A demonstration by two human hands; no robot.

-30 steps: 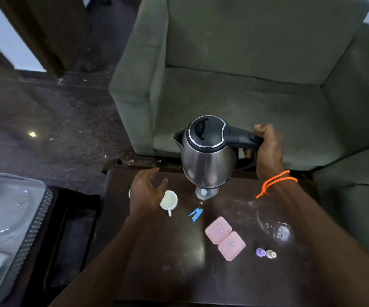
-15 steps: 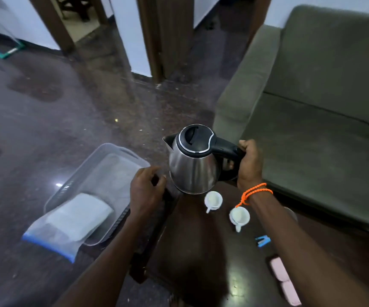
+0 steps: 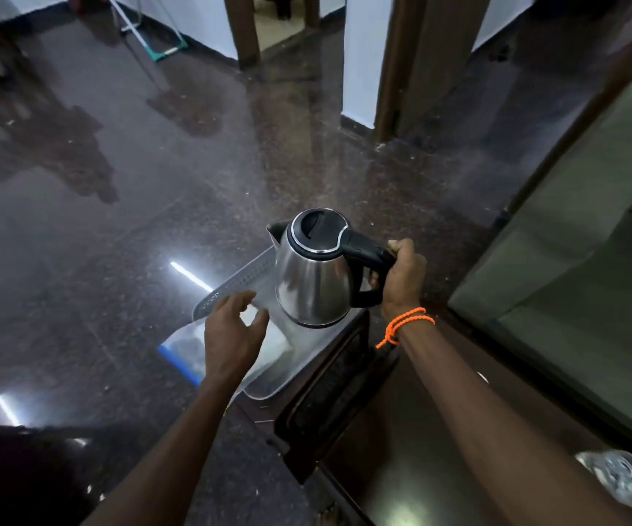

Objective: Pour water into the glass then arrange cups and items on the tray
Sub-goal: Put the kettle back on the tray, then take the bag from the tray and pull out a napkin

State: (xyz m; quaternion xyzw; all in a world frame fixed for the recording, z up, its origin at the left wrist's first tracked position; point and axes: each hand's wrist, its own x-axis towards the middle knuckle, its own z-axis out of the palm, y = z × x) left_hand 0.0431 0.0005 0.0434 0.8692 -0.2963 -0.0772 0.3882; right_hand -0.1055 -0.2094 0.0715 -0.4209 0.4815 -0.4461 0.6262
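You are holding the kettle (image 3: pixel 316 277) upright, its long axis running nearly vertical, with the spout pointing away from you and to the left and the black handle reaching back to the right. Your right hand (image 3: pixel 401 277) is wrapping closed around that handle, an orange cord (image 3: pixel 407 325) looped at the wrist. The kettle is hanging over the far end of the clear plastic tray (image 3: pixel 268 377), which is sitting at the left end of the dark desk (image 3: pixel 401 449); whether its base is touching the tray cannot be told. Your left hand (image 3: pixel 232 337) is hovering just left of the kettle's body and a little nearer to you, fingers spread and gripping nothing, above a clear bag with a blue edge (image 3: pixel 181 351) lying in the tray. The glass (image 3: pixel 618 482) is standing on the desk far to the right, near the frame's lower corner, well apart from both hands.

Compared with half a second ago, your view is swinging further left: the two small white cups are no longer showing, the sofa (image 3: pixel 591 241) is sliding to the right edge, and the kettle is now over the tray rather than over the desk edge.
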